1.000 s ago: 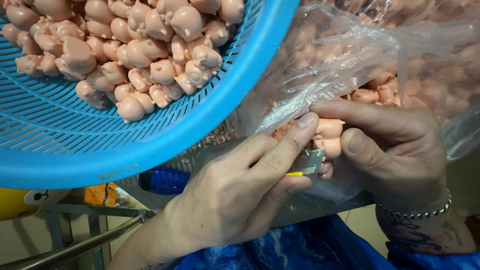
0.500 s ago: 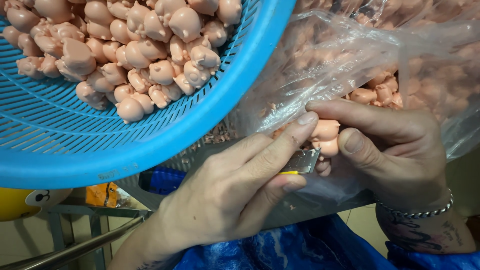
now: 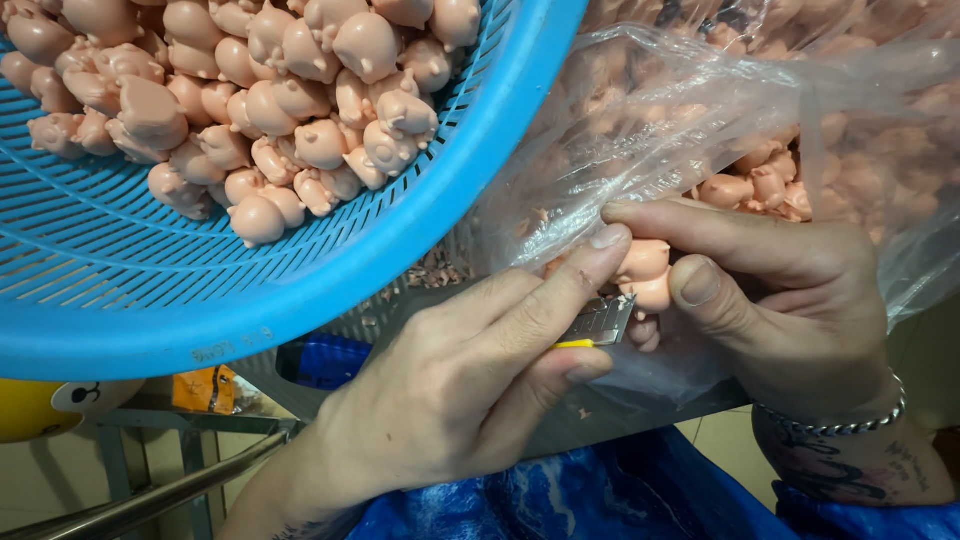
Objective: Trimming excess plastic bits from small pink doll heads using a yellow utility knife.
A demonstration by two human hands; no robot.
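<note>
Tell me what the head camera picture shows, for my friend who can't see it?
A left hand presses a small knife blade against a little pink pig figure pinched in the right hand. Beside them are a blue basket and a clear plastic bag, both full of pink pigs.

A basket (image 3: 150,300) fills the upper left, tilted, with a heap of small pig figures (image 3: 280,110) lying in it. To its right a plastic bag (image 3: 700,110) holds more such figures. Before the bag, the left hand (image 3: 450,390) and the right hand (image 3: 790,300) meet: the right pinches one pig figure (image 3: 645,275), and the left presses a knife blade (image 3: 600,322) just beneath it. A bracelet (image 3: 840,420) sits on the right wrist.
</note>
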